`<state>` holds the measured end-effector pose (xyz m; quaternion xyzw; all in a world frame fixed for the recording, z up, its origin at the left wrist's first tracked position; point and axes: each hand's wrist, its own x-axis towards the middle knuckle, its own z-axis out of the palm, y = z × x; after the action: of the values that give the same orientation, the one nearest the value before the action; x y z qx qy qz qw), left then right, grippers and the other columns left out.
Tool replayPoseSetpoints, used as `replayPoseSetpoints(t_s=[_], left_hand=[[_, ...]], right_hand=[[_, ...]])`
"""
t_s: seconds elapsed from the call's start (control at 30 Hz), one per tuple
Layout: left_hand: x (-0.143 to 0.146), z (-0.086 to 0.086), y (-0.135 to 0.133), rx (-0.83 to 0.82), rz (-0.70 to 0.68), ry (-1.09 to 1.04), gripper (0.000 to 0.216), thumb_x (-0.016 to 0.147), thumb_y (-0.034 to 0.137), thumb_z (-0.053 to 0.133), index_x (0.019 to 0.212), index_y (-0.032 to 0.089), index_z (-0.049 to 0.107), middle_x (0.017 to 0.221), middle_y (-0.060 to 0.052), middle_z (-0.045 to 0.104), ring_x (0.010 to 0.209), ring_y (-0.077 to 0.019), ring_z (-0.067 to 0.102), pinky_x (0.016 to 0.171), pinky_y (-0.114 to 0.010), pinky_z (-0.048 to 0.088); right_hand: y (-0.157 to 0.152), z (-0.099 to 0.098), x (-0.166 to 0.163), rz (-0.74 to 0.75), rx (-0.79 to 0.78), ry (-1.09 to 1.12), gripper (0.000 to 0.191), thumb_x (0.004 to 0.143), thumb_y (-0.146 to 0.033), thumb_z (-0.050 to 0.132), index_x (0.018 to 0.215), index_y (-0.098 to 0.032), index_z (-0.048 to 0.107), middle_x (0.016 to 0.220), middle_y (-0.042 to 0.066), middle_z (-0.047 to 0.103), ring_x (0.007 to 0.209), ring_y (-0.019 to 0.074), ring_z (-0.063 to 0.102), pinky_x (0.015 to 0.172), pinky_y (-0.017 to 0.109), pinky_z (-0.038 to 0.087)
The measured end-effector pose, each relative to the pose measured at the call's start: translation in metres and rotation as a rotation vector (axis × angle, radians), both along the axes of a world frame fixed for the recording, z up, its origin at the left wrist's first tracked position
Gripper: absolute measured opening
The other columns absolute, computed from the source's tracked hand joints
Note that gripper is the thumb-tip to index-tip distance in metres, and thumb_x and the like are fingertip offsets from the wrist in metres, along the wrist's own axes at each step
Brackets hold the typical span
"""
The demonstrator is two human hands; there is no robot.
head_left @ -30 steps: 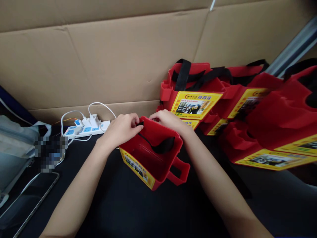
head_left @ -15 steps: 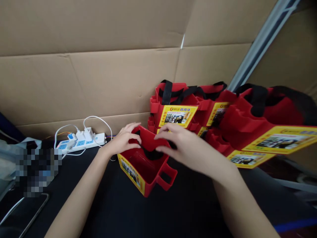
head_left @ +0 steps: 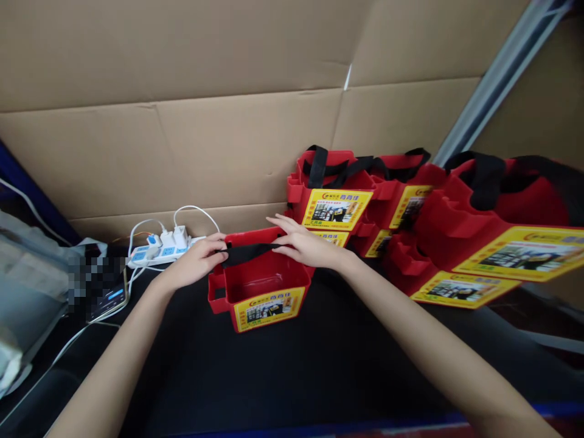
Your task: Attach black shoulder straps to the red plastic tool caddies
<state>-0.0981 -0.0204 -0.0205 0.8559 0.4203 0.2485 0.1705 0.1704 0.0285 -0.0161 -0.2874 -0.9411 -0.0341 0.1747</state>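
A small red plastic box [head_left: 260,292] with a yellow label on its front stands on the black table top [head_left: 274,377], open side up. A black strap [head_left: 250,250] runs across its top. My left hand [head_left: 196,263] is closed on the strap's left end at the box's left rim. My right hand [head_left: 303,245] rests on the strap's right end at the far right rim, index finger stretched out and the other fingers curled on the strap.
Several more red boxes with black straps and yellow labels [head_left: 337,188] are stacked at the right against a cardboard wall [head_left: 228,140]. A white power strip with plugs [head_left: 166,246] lies at the wall's foot. A phone [head_left: 107,298] on a cable lies left.
The red box has been turned so its yellow label faces me. The strap, slack inside before, now lies stretched across the top between both hands.
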Motion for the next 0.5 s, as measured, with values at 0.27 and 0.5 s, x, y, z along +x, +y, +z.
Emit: replayPoseSetpoints(t_s=[0.27, 0.5], left_hand=[[0.034, 0.01, -0.016, 0.498, 0.035, 0.206, 0.031, 0.076, 0.04, 0.059, 0.1, 0.019, 0.058, 0.137, -0.009, 0.032, 0.127, -0.0288, 0.026, 0.103, -0.049, 0.026], [0.053, 0.004, -0.004, 0.409, -0.166, 0.094, 0.015, 0.084, 0.028, 0.051, 0.084, 0.018, 0.063, 0.118, -0.006, 0.054, 0.118, -0.0224, 0.04, 0.1, -0.043, 0.033]], right_hand=[[-0.033, 0.002, -0.012, -0.171, 0.303, -0.022, 0.02, 0.08, -0.012, 0.046, 0.095, -0.008, 0.059, 0.112, 0.019, 0.049, 0.105, 0.0282, 0.045, 0.086, 0.045, 0.04], [-0.035, -0.011, -0.014, -0.03, -0.034, 0.204, 0.019, 0.088, -0.012, 0.033, 0.094, -0.013, 0.052, 0.083, 0.007, 0.057, 0.075, 0.0151, 0.053, 0.069, 0.03, 0.043]])
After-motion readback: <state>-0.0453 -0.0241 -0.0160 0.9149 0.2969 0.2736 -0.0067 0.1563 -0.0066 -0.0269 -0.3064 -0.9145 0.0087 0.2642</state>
